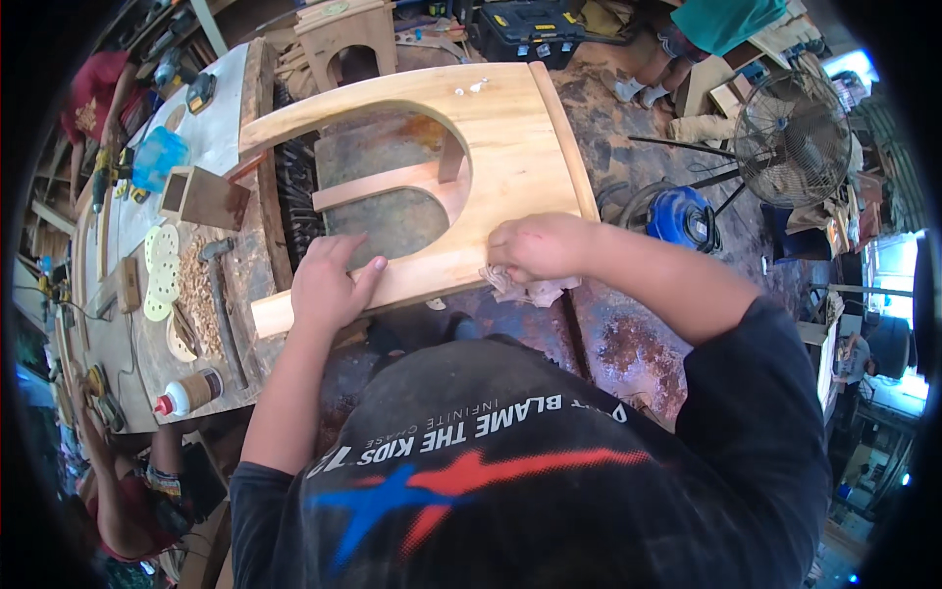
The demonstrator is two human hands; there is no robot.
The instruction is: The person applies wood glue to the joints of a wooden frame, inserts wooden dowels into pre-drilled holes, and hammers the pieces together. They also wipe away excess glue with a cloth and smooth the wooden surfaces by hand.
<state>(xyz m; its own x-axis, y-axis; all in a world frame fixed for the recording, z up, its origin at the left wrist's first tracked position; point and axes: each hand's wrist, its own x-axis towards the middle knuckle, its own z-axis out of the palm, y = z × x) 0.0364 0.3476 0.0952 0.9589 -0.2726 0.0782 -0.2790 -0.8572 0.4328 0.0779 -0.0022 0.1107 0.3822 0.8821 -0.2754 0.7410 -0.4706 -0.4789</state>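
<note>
A pale wooden stool (510, 147) lies on its side before me, its arched side panel facing up. Through the arch shows the second panel (392, 182) below. My left hand (336, 285) grips the near leg, its fingers over the inner edge and the thumb apart on top. At the panel's near right corner, my right hand (535, 247) is closed around a crumpled whitish rag (530, 287). The rag touches the stool's near edge and partly hangs over it. Small white blobs (473, 87) sit on the panel's far part.
On the left bench are a hammer (226, 314), a glue bottle (188, 391), sanding discs (162, 273), wood shavings and a small wooden box (204, 196). Another stool (345, 39) and a black toolbox (530, 31) stand behind. A fan (793, 137) and blue machine (679, 216) are right. Other people are nearby.
</note>
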